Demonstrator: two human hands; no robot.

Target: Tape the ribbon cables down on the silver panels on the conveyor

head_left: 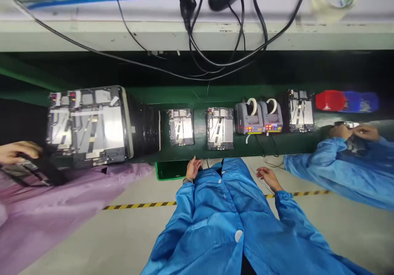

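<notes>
The left hand (193, 168) is near a green bin (168, 179) (contents unclear).

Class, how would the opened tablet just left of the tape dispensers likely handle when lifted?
The opened tablet is probably stiff, being a flat slab; likely fragile, its internals uncovered; and unlikely to roll, lying flat on the green bench.
</notes>
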